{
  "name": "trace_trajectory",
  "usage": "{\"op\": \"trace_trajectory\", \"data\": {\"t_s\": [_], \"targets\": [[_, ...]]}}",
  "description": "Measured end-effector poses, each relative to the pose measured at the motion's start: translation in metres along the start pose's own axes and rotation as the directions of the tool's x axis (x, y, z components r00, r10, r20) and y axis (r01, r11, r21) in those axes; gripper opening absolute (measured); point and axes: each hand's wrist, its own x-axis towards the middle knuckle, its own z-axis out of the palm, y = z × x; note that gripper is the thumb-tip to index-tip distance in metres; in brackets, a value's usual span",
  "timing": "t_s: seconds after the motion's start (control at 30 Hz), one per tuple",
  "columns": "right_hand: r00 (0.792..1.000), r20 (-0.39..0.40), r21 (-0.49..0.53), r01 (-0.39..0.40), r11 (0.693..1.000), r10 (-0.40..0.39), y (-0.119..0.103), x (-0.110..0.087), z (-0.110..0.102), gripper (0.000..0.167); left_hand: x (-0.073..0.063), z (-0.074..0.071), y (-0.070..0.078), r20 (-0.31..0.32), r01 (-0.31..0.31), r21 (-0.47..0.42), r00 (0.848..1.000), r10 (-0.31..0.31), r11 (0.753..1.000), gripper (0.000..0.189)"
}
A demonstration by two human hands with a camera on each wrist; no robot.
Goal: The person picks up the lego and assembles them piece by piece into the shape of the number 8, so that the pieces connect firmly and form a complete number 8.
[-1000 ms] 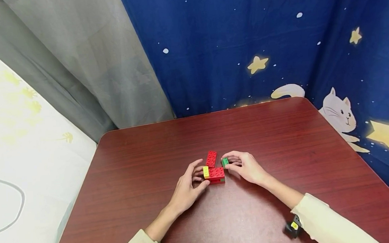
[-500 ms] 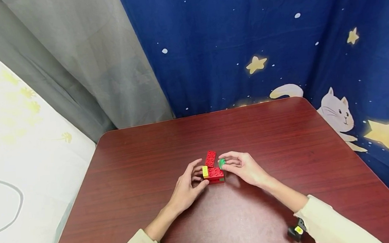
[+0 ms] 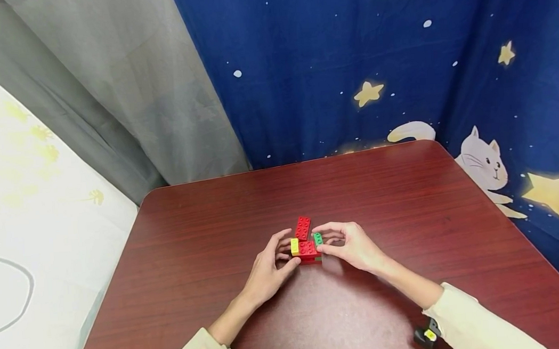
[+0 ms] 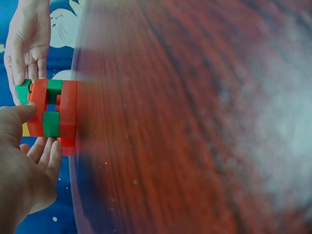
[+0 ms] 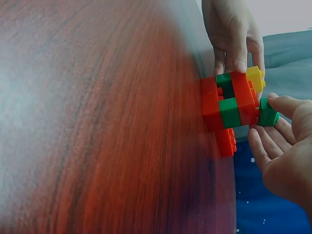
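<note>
A small brick stack stands on the table, its red top brick (image 3: 307, 247) carrying a yellow brick (image 3: 295, 245) at the left end. Under the top brick, two green bricks (image 4: 51, 124) sit apart with a gap between them, above a lower red brick (image 4: 68, 109). My left hand (image 3: 268, 268) grips the stack's left end, thumb on the near side and fingers on the far side. Between thumb and fingers, my right hand (image 3: 358, 247) pinches a small green brick (image 5: 268, 113) at the studs of the top brick's right end, slightly tilted in the right wrist view.
A loose red brick (image 3: 303, 228) lies studs up just behind the stack. The dark red wooden table (image 3: 205, 221) extends all around, its far edge near a blue star-patterned curtain (image 3: 330, 64) and a grey curtain (image 3: 125, 82).
My right hand has lifted the green brick from the table beside the stack and moved it left onto the top brick's right end. My left hand has stayed at the stack.
</note>
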Motion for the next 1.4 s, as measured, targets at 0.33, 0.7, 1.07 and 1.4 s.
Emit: {"op": "trace_trajectory", "data": {"t_s": [0.33,0.7,1.07,1.4], "targets": [[0.998,-0.049,-0.101,0.042,0.994,-0.047,-0.004,-0.004,0.006,0.035,0.001,0.002,-0.002,-0.012,0.014,-0.003,1.0,-0.014,1.0,0.048],[0.987,-0.125,-0.198,0.075,0.977,-0.101,-0.004,-0.008,0.015,0.034,0.001,0.003,-0.005,-0.029,-0.048,0.011,0.998,0.049,0.999,0.046],[0.977,-0.168,-0.217,0.096,0.971,-0.135,-0.001,-0.011,0.022,0.037,0.001,0.003,-0.005,-0.027,-0.009,0.014,1.0,0.01,1.0,0.044],[0.977,-0.137,-0.235,0.13,0.963,-0.165,-0.002,-0.01,0.021,0.034,0.001,0.004,-0.005,-0.031,0.021,-0.004,0.999,-0.021,1.0,0.042]]}}
